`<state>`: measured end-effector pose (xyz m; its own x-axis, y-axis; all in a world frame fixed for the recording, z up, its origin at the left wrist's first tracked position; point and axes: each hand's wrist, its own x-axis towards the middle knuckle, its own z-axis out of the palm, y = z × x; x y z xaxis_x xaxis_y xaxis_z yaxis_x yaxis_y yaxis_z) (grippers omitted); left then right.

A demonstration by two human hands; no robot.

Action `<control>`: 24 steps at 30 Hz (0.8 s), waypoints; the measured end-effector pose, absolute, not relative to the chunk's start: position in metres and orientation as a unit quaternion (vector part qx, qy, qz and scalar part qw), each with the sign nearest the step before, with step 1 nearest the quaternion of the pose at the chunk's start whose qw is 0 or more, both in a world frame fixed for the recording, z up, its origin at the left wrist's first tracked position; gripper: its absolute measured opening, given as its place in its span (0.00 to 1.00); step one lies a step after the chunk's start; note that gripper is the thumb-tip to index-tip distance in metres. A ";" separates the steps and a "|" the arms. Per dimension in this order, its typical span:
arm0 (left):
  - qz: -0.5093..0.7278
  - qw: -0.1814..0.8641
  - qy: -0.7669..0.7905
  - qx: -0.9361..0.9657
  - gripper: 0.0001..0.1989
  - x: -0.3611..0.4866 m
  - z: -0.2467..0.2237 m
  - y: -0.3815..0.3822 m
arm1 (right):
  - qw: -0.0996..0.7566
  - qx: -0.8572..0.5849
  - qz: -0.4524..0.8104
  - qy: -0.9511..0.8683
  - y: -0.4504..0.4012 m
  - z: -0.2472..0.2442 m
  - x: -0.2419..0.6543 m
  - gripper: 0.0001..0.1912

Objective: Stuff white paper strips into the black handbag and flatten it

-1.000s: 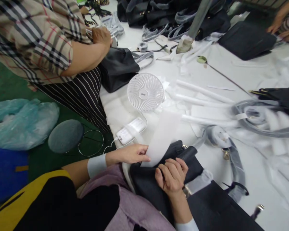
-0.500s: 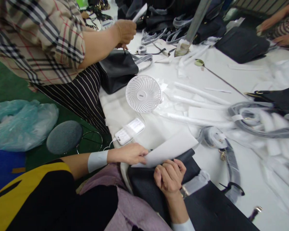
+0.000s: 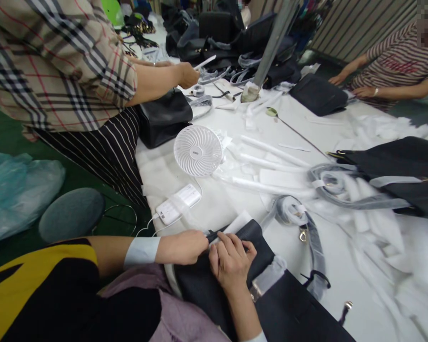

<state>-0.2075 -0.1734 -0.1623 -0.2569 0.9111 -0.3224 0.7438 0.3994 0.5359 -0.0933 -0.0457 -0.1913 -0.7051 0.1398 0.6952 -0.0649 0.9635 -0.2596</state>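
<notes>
A black bag (image 3: pixel 271 304) lies flat at the table's near edge, its upper edge folded over. A white sheet (image 3: pixel 240 223) is partly tucked under that edge, with a strip still showing. My left hand (image 3: pixel 185 247) is closed at the sheet's left end, its fingertips partly hidden. My right hand (image 3: pixel 231 261) curls over the bag's upper edge beside the sheet, fingers bent and pressed down on it. Just right of my right wrist, a plastic-wrapped buckle strap (image 3: pixel 269 278) is on the bag.
A white fan (image 3: pixel 199 151) and a cabled white device (image 3: pixel 178 204) stand ahead. Wrapped straps (image 3: pixel 314 247) and white packing material (image 3: pixel 374 247) lie to the right. Two co-workers handle black bags (image 3: pixel 164 118) across the table; a metal post (image 3: pixel 274 47) rises beyond.
The white sheet has gone down under the bag's edge, leaving only a strip visible. My left hand has moved to the bag's edge, closer to my right. The camera view has shifted.
</notes>
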 end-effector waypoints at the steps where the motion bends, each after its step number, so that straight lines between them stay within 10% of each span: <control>1: 0.136 0.322 0.775 0.526 0.11 -0.211 -0.160 -0.177 | 0.379 -0.028 0.141 -0.914 -0.046 -0.193 -0.095 0.11; 10: 0.296 0.229 0.800 0.469 0.16 -0.194 -0.152 -0.186 | 0.361 -0.043 0.144 -0.920 -0.043 -0.197 -0.097 0.10; 24: 0.197 0.234 0.815 0.492 0.22 -0.173 -0.171 -0.188 | 0.310 -0.062 0.115 -0.942 -0.033 -0.189 -0.100 0.13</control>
<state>-0.1730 -0.1883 -0.1706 -0.4069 0.8940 -0.1878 0.7089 0.4387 0.5522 -0.0999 -0.0326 -0.1887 -0.8007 0.1873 0.5690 0.0452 0.9660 -0.2545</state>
